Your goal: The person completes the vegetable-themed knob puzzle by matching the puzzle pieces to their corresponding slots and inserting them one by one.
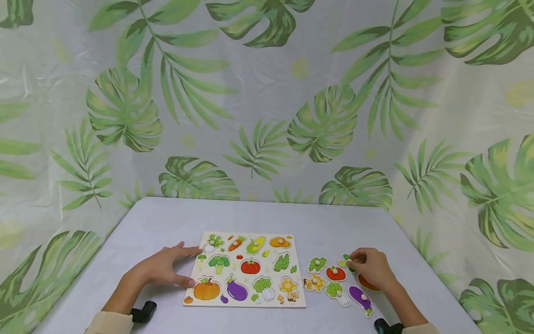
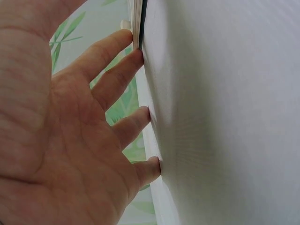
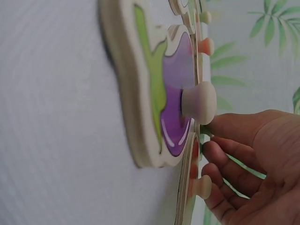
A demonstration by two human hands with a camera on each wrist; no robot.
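Observation:
A wooden vegetable puzzle board (image 1: 228,301) lies on the table, with knobbed radish, carrot (image 1: 236,243), corn (image 1: 256,245) and potato (image 1: 280,242) pieces in its top row. My left hand (image 1: 162,266) is spread at the board's left side, thumb and fingertips touching its edge. In the left wrist view, the other fingertips rest on the tabletop. Right of the board, my right hand (image 1: 372,266) pinches a broccoli piece (image 1: 343,263), partly hidden by the fingers. Under that hand an orange piece (image 1: 368,283) is partly covered. The eggplant piece (image 3: 176,103) stands large before the right wrist camera.
Loose knobbed pieces lie right of the board: a green leafy piece (image 1: 318,264), tomato (image 1: 336,273), mushroom (image 1: 317,282), bok choy (image 1: 338,294) and eggplant. Leaf-patterned cloth (image 1: 258,93) hangs behind and beside the white table (image 1: 250,217).

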